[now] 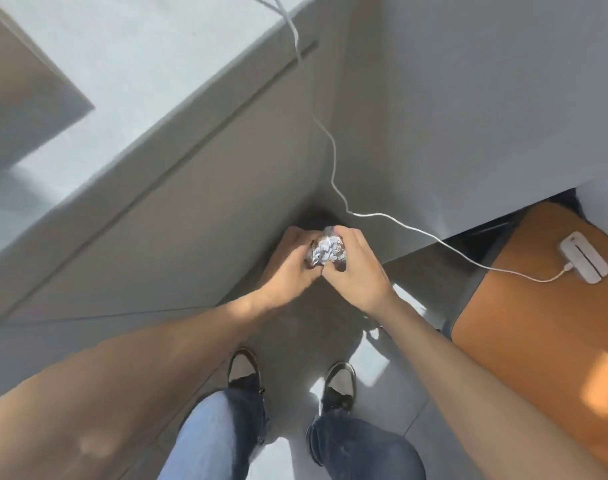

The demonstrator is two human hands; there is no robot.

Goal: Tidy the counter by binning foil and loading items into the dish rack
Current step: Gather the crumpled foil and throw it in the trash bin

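A crumpled ball of silver foil [327, 250] is pressed between both of my hands at the middle of the view. My left hand [293, 263] cups it from the left and my right hand [356, 268] closes on it from the right. Both hold it out in front of me above the floor, just in front of a dark opening [314, 218] at the foot of the cabinet corner. No bin or dish rack can be made out.
A pale counter [139, 81] with grey cabinet fronts [177, 220] runs along the left. A white cable [333, 174] hangs down to a white device [585, 257] on an orange stool [545, 334] at the right. My shoes [243, 367] stand on the grey floor.
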